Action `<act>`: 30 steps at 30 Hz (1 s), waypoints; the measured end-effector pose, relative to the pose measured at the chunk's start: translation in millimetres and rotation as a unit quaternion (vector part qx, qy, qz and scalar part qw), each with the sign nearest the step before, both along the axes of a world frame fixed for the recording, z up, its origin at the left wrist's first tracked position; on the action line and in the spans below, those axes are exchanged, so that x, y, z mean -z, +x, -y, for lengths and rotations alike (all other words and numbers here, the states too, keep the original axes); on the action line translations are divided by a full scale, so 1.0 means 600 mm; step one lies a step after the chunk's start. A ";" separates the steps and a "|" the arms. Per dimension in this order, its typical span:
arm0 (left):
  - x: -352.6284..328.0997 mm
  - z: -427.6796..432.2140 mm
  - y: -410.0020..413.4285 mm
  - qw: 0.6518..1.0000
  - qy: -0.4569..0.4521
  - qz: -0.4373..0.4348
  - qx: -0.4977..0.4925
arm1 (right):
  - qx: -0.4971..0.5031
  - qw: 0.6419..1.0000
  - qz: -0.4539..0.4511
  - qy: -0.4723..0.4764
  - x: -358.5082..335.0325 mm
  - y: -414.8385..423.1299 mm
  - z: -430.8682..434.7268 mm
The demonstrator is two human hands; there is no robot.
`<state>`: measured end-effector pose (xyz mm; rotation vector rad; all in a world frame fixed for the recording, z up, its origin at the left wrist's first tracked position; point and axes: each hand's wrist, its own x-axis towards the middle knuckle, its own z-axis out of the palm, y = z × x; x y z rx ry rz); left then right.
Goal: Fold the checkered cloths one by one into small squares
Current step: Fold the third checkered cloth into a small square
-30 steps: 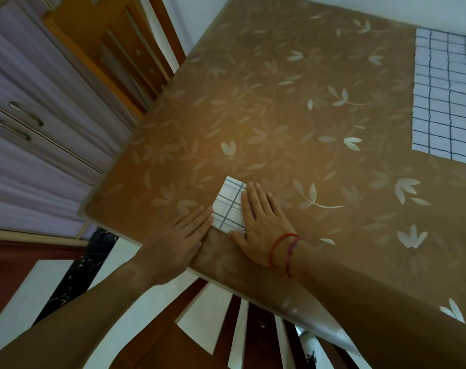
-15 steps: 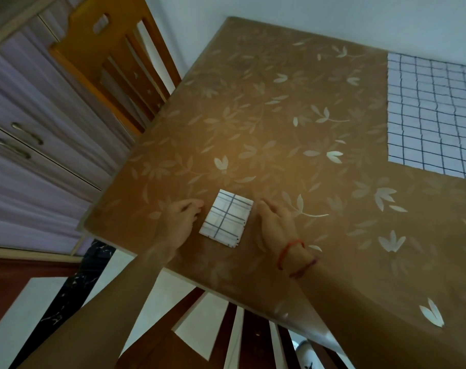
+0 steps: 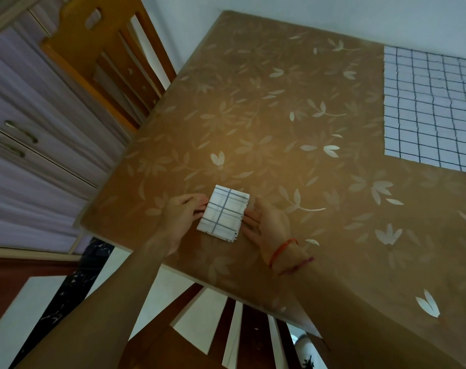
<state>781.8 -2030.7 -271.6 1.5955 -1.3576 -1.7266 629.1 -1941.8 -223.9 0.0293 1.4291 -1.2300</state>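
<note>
Checkered cloth (image 3: 223,213) of white fabric with blue-grey lines, folded into a small thick rectangle, is lying flat on the brown tabletop (image 3: 279,115) with its pale leaf pattern. It is sitting close to the tabletop's near edge, toward the left corner, with its stacked layers showing along the right side.

The left hand (image 3: 179,218) is resting on the tabletop against the left side of the folded piece. Its fingers (image 3: 198,206) are bending inward, with the tips meeting the folded edge. I cannot tell whether they are pinching the fabric or only touching it.

The right hand (image 3: 269,222) is lying on the tabletop at the opposite side. Its fingers (image 3: 251,216) are reaching out fairly straight and touching the layered right edge, released rather than clenched. Two thin thread bracelets (image 3: 287,255), one red and one darker, are circling the right wrist.

A second checkered cloth (image 3: 429,107), white with a dark grid, is lying spread open at the tabletop's far right corner, running out of view, well apart from both hands.

An orange-brown wooden chair (image 3: 101,62) with a slatted back is standing just beyond the tabletop's left edge. A pale lilac cabinet (image 3: 26,107) with metal drawer handles is showing farther out on that same side.
</note>
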 end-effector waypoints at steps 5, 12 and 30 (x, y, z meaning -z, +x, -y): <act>0.000 -0.003 0.002 1.000 -0.005 -0.001 0.007 | 0.001 1.000 0.011 -0.019 -0.003 -0.004 0.009; 0.005 0.001 -0.001 1.000 -0.015 -0.006 0.011 | 0.012 1.000 0.010 -0.009 0.000 0.004 0.002; 0.000 0.000 -0.006 1.000 -0.018 0.015 0.010 | -0.004 1.000 0.003 -0.010 0.007 -0.002 0.002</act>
